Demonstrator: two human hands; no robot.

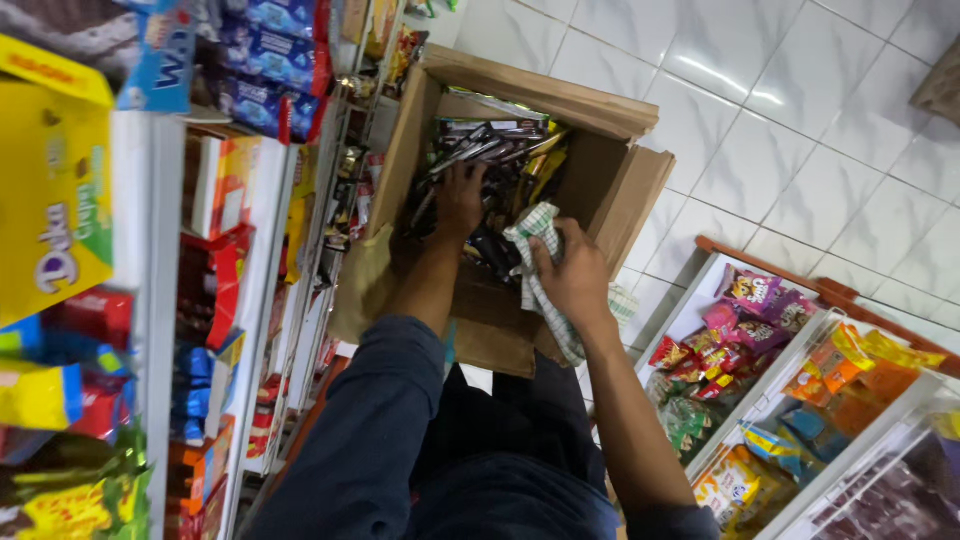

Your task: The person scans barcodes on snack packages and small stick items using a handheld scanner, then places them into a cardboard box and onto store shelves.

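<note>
An open cardboard box [610, 190] is seen from above, standing on the white tiled floor [800, 130] close beside the shop shelves [160, 330]. The box is filled with dark wrapped snack bars [490, 150], some with yellow wrappers among them.

The left hand [461, 200] is lowered into the box and is laid on the pile of bars, its fingers bent down among the wrappers; whether a bar is actually gripped cannot be told, since the fingertips are hidden. The right hand [572, 277] is held at the near edge of the box and is closed around a green-and-white checked cloth [540, 290], which is bunched in the fist and hangs down over the box's front wall.

Dark trousers [450, 450] are seen below the arms.

The shelves on the left are stocked with yellow, red and blue packets and cartons. To the right, a low display rack [800, 400] is divided into compartments, which are filled with purple, orange and green snack bags.
</note>
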